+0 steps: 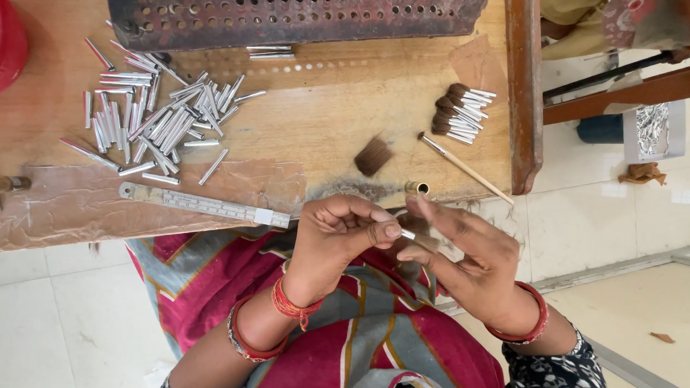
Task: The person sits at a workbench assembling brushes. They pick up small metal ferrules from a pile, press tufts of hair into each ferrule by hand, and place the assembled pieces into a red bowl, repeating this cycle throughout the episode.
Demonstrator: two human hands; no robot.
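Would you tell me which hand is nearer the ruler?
Left. The left hand sits just right of the ruler end; the right hand is farther right, beyond it.

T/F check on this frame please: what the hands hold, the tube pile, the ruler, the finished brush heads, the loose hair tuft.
1. Both hands meet on one small metal tube: true. The left hand and right hand pinch the small metal tube between their fingertips.
2. The pile of metal tubes lies right of the hands: false. The pile of metal tubes lies on the table's left part.
3. The ruler stands upright: false. The ruler lies flat near the table edge.
4. Finished brush heads sit near the table's right end: true, the brush heads.
5. A loose hair tuft lies on the table: true, the hair tuft.
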